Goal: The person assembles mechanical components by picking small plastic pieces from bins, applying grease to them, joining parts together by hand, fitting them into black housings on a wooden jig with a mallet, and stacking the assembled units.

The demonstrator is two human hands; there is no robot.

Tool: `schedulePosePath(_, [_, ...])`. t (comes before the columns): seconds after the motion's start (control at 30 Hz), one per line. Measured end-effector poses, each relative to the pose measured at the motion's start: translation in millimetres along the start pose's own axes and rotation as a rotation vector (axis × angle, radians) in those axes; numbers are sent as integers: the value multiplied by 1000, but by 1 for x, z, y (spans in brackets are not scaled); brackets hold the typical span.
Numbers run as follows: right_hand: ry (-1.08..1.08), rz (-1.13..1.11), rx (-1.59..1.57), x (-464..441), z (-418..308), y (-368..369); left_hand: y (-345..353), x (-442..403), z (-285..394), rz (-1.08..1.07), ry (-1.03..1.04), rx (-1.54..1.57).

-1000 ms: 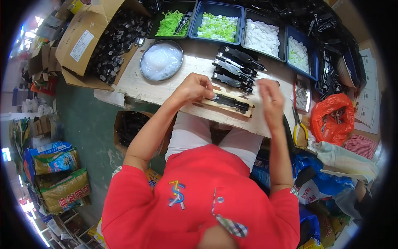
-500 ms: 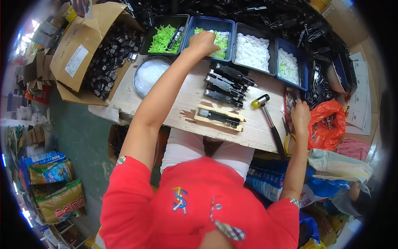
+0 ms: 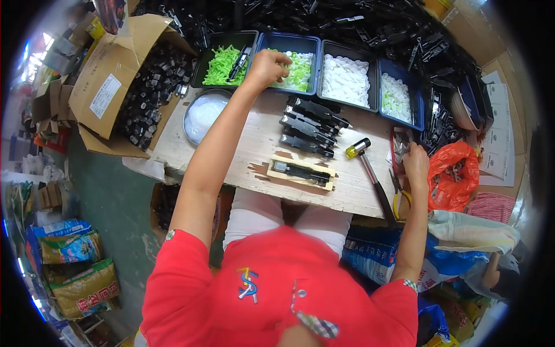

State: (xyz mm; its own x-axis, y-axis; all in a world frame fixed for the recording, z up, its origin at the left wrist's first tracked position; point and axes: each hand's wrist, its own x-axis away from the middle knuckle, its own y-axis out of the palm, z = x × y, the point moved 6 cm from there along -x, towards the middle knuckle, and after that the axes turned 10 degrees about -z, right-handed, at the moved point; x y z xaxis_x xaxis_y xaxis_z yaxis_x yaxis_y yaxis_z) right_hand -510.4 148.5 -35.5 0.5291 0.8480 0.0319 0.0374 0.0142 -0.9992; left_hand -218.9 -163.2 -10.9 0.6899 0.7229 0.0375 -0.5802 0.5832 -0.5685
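Observation:
My left hand [image 3: 266, 69] is over the left part of a blue bin [image 3: 317, 63] of green and white plastic pieces [image 3: 299, 72]. Its fingers are curled together; whatever they hold is hidden. At the table's right side, my right hand [image 3: 417, 163] reaches into a small red-edged tray [image 3: 395, 151], fingertips bent down among small parts I cannot make out. In front of me a wooden fixture [image 3: 278, 173] holds a black metal mechanism [image 3: 309, 172]. Several similar black mechanisms [image 3: 309, 128] lie in a row behind it.
A hammer [image 3: 373, 176] and yellow-handled pliers [image 3: 399, 196] lie near my right hand. Beside them sits an orange bag [image 3: 454, 176]. Bins of green strips [image 3: 222, 66] and white pieces [image 3: 346, 81] flank the blue one. A round dish [image 3: 205, 115] and a carton [image 3: 95, 87] stand left.
My left hand has drawn slightly left within the blue bin, uncovering more of the pieces. My right hand stays at the small tray. The view has shifted slightly.

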Motion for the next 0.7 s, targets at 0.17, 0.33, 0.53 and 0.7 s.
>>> schedulePosePath(0.17, [-20, 4, -124, 3, 2, -4, -3, 10, -5, 44, -72, 223])
schedulePosePath(0.33, [-14, 57, -268, 10, 3, -9, -9, 18, 12, 89, -47, 119])
schedulePosePath(0.53, [-31, 136, -440, 10, 16, -5, -11, 11, -1, 183, 10, 93])
schedulePosePath(0.7, [-79, 201, -854, 16, 9, -9, -3, 30, 13, 28, -13, 514])
